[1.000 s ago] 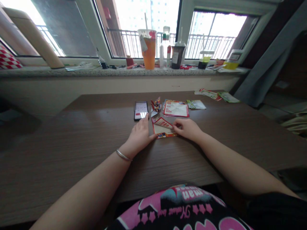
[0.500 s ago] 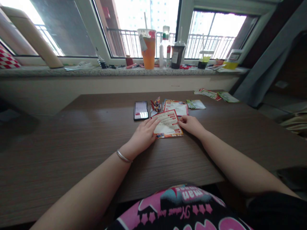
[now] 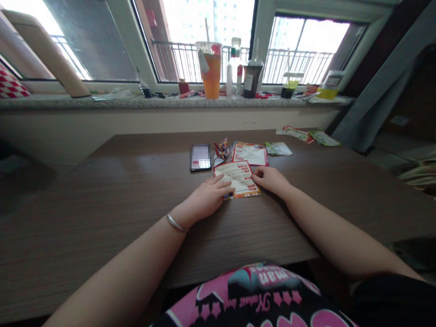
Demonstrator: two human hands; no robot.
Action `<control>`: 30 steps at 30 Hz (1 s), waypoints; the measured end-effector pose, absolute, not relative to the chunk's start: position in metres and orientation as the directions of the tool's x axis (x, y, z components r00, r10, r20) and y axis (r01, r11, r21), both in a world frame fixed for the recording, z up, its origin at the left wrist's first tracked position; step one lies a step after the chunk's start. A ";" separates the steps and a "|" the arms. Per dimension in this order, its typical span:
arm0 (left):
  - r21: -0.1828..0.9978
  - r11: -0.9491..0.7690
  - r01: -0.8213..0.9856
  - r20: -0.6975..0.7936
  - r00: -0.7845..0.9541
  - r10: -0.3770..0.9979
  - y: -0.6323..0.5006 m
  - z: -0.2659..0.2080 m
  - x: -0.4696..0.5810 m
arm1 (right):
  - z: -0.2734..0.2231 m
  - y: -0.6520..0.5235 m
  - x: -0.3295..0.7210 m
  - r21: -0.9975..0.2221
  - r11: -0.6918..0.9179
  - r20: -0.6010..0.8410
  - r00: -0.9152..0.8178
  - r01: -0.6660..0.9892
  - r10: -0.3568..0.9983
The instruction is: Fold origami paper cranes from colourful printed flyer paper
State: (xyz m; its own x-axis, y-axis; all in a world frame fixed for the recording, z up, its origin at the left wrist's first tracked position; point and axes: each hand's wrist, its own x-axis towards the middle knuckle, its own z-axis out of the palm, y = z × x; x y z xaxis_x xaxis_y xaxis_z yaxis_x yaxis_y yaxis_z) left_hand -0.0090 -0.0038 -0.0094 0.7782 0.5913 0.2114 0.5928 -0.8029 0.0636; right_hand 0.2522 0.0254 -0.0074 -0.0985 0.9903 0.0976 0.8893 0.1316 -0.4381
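Note:
A printed paper sheet (image 3: pixel 240 171) with a red border and red labels lies on the table in front of me. My left hand (image 3: pixel 211 193) rests flat on its lower left part, fingers spread. At the sheet's right edge, the fingertips of my right hand (image 3: pixel 269 178) are pinched together on the paper. Just behind it is a second red-bordered printed sheet (image 3: pixel 250 155), with more paper showing under its left side. A folded paper piece (image 3: pixel 221 149) in dark, colourful print stands left of that sheet. Left of it lies a phone (image 3: pixel 200 157) with its screen lit.
Green-and-white printed papers (image 3: pixel 278 148) lie right of the sheets, and more leaflets (image 3: pixel 299 135) sit at the table's far right corner. Along the windowsill (image 3: pixel 163 103) stand an orange drink cup (image 3: pixel 211 75), bottles (image 3: pixel 233 68), a dark drink cup (image 3: pixel 252 81) and pens.
The sheet's top edge has come down towards me and it lies flatter. The fingers of my left hand have slid right over its lower part and spread. My right hand has barely moved.

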 end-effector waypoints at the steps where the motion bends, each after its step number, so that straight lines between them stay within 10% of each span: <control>1: 0.084 -0.810 0.581 0.218 0.782 0.583 -0.005 -0.008 -0.008 | -0.008 0.025 0.252 -0.436 0.138 0.102 -0.103 0.889 0.989; 15: 0.224 -0.839 0.495 0.211 0.816 0.538 -0.012 0.009 0.001 | -0.008 0.019 0.244 -0.337 0.645 0.419 -0.504 0.686 0.755; 30: 0.222 -0.825 0.519 0.187 0.808 0.558 -0.012 0.004 0.001 | -0.013 0.021 0.245 -0.283 0.710 0.407 -0.589 0.645 0.698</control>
State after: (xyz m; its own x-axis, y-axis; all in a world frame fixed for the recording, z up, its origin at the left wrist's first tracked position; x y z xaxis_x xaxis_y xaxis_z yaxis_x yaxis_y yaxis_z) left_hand 0.0014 -0.0115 0.0044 0.8081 0.5584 0.1875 0.5189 -0.8254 0.2223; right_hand 0.2445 0.0206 -0.0129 -0.5893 0.6978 0.4071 0.6450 0.7098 -0.2830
